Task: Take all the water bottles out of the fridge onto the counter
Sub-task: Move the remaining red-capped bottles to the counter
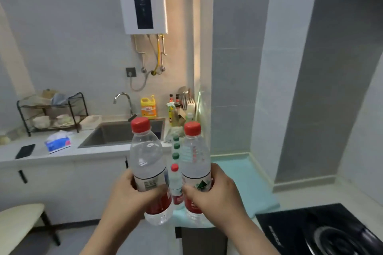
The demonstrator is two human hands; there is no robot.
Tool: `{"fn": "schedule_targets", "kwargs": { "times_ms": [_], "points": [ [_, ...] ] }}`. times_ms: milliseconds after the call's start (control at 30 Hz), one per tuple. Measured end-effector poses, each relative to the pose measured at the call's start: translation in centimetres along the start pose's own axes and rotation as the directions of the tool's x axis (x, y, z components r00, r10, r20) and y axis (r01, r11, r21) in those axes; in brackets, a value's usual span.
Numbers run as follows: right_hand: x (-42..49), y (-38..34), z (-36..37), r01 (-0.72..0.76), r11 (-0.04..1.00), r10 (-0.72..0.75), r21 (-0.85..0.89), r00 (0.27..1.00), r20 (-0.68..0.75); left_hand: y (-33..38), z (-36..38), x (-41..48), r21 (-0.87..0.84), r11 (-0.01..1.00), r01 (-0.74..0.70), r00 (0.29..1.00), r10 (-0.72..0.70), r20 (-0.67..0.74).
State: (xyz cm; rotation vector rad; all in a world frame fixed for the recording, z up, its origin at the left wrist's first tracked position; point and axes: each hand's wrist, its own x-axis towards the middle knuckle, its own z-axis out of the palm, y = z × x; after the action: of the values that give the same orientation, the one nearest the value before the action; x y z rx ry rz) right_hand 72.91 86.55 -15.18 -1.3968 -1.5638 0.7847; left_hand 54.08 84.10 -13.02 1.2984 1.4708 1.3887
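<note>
So you've got a water bottle in each hand right now: your left hand (134,194) is wrapped around the label band of the left bottle (149,170), and your right hand (213,194) is closed the same way around the right bottle (195,172). Both are red-capped, upright and held up in the air over the near edge of the counter (242,176), the part with the teal mat on it, and they look full or close to it, so I'd guess they're fairly heavy for a one-hand hold. Clear thin plastic like that tends to flex if you squeeze hard and can get slick if it's cold from the fridge, so gripping around the label at the middle, like you're doing, seems the safest spot. Between your two bottles you can see a row of bottles (175,172) already standing on the counter, running away from you, a red cap nearest and green caps beyond. The fridge isn't in view at all, so I can't tell how many are left in there. I'd set these two down beside that row, bases flat, and not too near the edge. The black stove top (323,232) sits near right, and the sink (122,132) is far left, well clear of where you're working.
</note>
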Motion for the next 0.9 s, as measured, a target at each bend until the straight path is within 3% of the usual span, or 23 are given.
{"fn": "schedule_targets", "kwargs": {
  "times_ms": [200, 367, 500, 733, 900],
  "points": [
    [4.7, 6.2, -7.4, -0.152, 0.988, 0.145, -0.037, 0.98, -0.139, -1.7, 10.9, 6.6, -0.018, 0.999, 0.039, 0.986, -0.035, 0.16],
    [9.5, 10.4, -10.8, -0.239, 0.971, 0.229, -0.022, 0.95, -0.212, -3.5, 18.6, 11.8, -0.001, 0.999, 0.033, 0.982, -0.032, 0.184],
    [14.9, 14.3, -10.7, -0.321, 0.946, 0.296, -0.041, 0.911, -0.288, -6.3, 24.5, 17.5, -0.04, 0.993, 0.114, 0.973, -0.103, 0.205],
    [26.4, 19.8, -8.6, -0.433, 0.898, 0.382, -0.084, 0.858, -0.343, -12.8, 33.0, 27.7, -0.042, 0.949, 0.314, 0.939, -0.304, 0.158],
    [33.0, 25.2, -7.4, -0.476, 0.879, 0.445, -0.043, 0.848, -0.286, -17.5, 37.7, 31.9, -0.038, 0.905, 0.424, 0.905, -0.425, -0.007]
  ]
}}
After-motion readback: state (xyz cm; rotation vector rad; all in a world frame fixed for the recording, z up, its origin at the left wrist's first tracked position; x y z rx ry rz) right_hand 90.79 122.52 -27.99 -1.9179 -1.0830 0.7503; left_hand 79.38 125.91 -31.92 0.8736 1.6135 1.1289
